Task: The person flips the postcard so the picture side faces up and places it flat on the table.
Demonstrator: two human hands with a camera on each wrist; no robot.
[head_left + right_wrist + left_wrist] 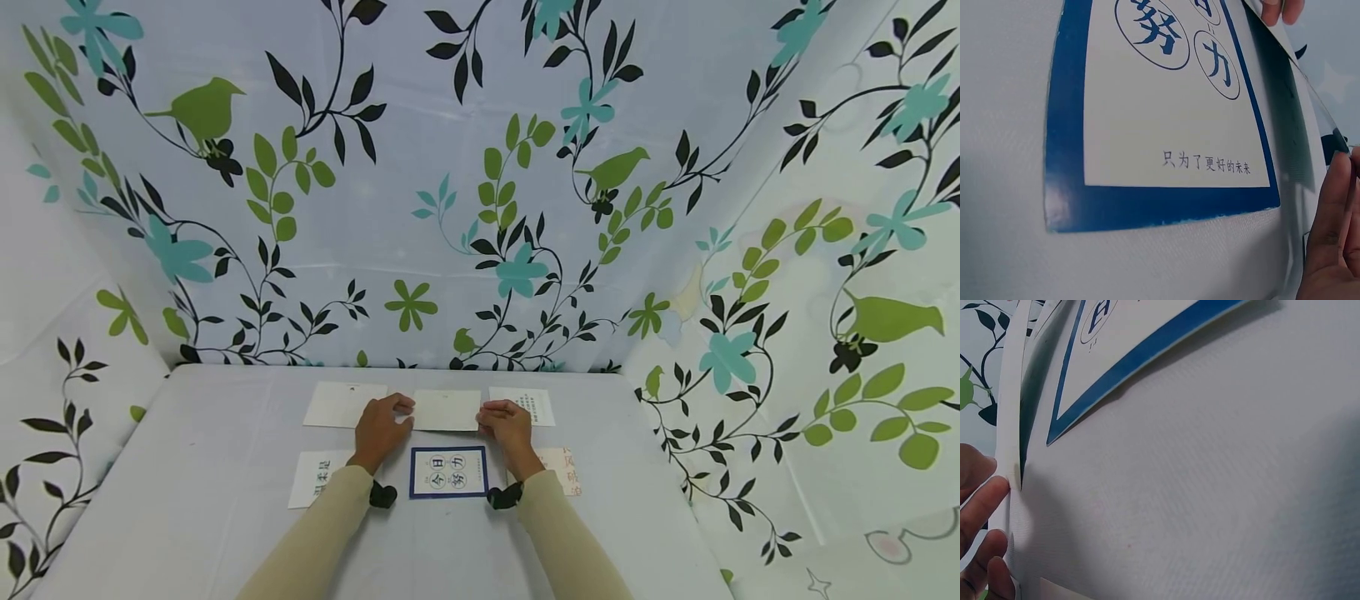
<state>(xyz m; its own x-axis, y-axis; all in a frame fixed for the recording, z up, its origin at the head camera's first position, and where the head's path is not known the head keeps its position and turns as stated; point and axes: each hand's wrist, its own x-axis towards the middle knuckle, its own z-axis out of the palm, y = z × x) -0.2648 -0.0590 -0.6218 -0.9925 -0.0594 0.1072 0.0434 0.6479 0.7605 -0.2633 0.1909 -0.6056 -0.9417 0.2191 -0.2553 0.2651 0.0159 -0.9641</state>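
Fingers of the left hand (381, 432) and right hand (512, 433) pinch the pale card (447, 410) between them, its near edge not yet flat on the counter (217, 475), while five other cards (336, 404) around the fingers already lie out.

Leafy backdrop (405, 183) – green birds (201, 110), white table (225, 442)

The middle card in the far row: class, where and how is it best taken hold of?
Probably best to pinch the middle card by its two short ends, left hand from the left, right hand from the right. It is thin and wide, and its near edge looks raised over a shadow, leaving room beneath.
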